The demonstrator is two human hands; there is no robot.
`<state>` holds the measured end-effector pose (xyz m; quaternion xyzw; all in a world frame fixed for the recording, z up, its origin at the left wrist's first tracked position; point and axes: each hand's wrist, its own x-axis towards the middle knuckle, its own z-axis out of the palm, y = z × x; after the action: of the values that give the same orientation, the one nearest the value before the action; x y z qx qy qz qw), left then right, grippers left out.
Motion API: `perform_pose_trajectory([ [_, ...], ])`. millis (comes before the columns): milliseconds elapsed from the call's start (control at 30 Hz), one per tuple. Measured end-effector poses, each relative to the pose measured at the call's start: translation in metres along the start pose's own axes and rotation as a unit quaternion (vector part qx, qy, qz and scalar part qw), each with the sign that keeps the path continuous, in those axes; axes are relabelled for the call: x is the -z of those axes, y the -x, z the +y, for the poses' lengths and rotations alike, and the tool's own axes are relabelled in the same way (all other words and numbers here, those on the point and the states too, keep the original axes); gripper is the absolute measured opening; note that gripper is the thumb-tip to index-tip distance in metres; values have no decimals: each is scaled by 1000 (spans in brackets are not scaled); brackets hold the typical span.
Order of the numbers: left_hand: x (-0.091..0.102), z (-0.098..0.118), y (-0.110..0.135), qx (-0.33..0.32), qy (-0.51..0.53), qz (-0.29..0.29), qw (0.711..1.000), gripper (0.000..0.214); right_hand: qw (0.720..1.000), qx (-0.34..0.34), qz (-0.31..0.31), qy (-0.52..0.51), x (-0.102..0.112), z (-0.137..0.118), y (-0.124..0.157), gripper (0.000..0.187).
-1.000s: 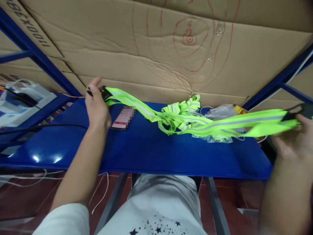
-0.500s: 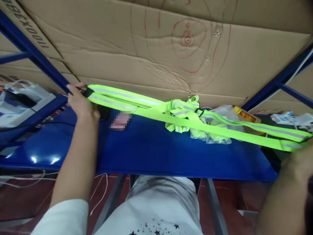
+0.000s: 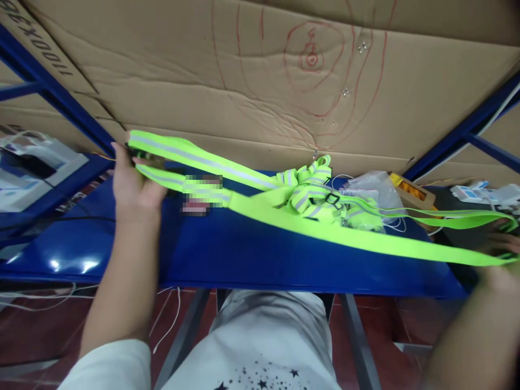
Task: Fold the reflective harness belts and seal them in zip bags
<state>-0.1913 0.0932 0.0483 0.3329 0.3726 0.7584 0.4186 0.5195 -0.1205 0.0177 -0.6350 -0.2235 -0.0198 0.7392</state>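
A neon-yellow reflective strap [image 3: 345, 238] with a grey stripe stretches across the view between my hands. On the left, my left hand [image 3: 134, 181] is closed on one end, where the two bands spread apart around it. At the right edge, my right hand [image 3: 501, 260], partly out of frame and blurred, grips the other end. Mid-span, a bunched heap of the same webbing [image 3: 311, 189] hangs together with a black slide buckle [image 3: 332, 201]. The bands sag a little over the blue tabletop [image 3: 260, 260].
Behind the heap lie clear plastic bags [image 3: 365, 189] and a cardboard box [image 3: 412, 192] with orange contents. A cardboard panel [image 3: 162, 65] with red drawn rings rises at the back. White devices [image 3: 485, 192] with cables stand at both sides, beside blue frame posts [image 3: 57, 103].
The strap's two bands have spread apart at both ends, and the front one now sags lower. The bunched webbing has turned slightly, bringing the buckle into clearer view.
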Motion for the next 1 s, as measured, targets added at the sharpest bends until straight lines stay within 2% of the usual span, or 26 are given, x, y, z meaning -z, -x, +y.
perform_pose_trajectory([
  [100,-6,-21,44,-32,-87,-64,994,33,991,-79,-112,9,-7,7,45,14],
  [133,-10,-29,61,-50,-123,-91,987,28,986,-82,-142,18,-11,6,63,27],
  [167,-16,-37,77,-64,-162,-127,976,29,983,-48,-173,45,-16,2,82,41],
  [200,-22,-44,93,-87,-200,-160,963,34,965,-14,-248,78,-21,-4,102,47],
  [233,-29,-51,107,-112,-242,-202,943,33,940,36,-324,102,-28,-12,122,48],
  [267,-37,-58,119,-142,-295,-264,907,29,914,115,-366,133,-35,-21,142,47],
  [300,-44,-65,129,-169,-331,-312,875,24,871,194,-419,169,-44,-30,162,49],
  [333,-50,-72,138,-177,-353,-356,847,21,817,273,-468,197,-53,-37,181,53],
  [367,-56,-79,144,-182,-374,-398,818,21,760,323,-516,230,-62,-42,199,63],
  [400,-60,-86,148,-186,-402,-443,780,25,722,358,-533,258,-70,-45,215,74],
  [467,-62,-96,153,-182,-458,-523,696,32,649,390,-577,306,-83,-42,239,82],
  [533,-59,-102,152,-167,-484,-575,638,36,611,394,-606,322,-89,-33,252,75],
  [600,-52,-103,149,-153,-483,-602,617,36,603,384,-623,319,-89,-24,255,61],
  [700,-43,-102,140,-144,-490,-610,606,24,618,374,-616,315,-78,-14,249,53],
  [767,-41,-101,135,-129,-505,-578,628,23,633,381,-590,326,-68,-10,243,56],
  [867,-44,-98,130,-91,-552,-498,663,17,652,388,-550,348,-51,-5,237,58],
  [933,-47,-96,131,-60,-578,-458,673,16,656,391,-542,353,-39,-5,236,59],
  [1000,-50,-92,134,-56,-585,-445,676,16,646,391,-552,352,-29,-9,237,69],
])
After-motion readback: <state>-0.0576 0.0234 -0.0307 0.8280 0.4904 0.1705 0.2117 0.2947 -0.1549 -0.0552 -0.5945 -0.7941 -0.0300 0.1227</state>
